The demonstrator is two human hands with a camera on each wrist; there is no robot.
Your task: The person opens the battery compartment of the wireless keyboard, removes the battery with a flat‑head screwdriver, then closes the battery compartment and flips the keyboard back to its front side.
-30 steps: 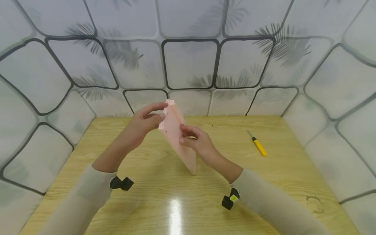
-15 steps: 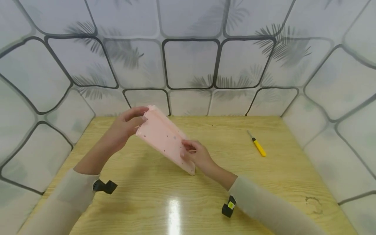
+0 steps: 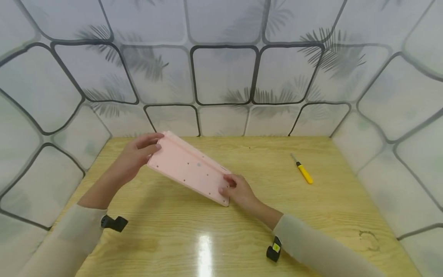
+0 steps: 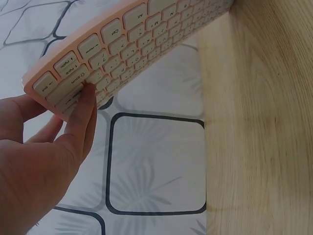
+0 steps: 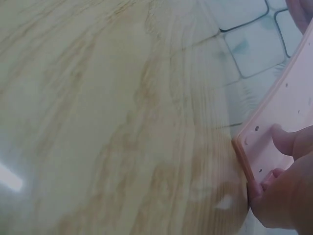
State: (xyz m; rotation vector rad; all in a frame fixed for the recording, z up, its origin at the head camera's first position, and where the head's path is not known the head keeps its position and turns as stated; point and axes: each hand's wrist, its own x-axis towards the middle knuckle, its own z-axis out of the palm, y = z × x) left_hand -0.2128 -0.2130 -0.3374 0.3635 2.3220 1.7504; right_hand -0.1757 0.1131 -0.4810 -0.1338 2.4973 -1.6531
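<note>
By the left hand, the raised end of the pink keyboard is pinched, thumb against its underside; by the right hand, the lower end is pinched on or just above the table, contact being unclear; pressure is best shared evenly at both ends, so that twisting is avoided.

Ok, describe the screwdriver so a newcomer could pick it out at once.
On the wood-grain table, look right of the right hand. The screwdriver lies there, slim with a yellow handle. Unlike the pink keyboard held by that hand and the left hand, it lies untouched.
</note>
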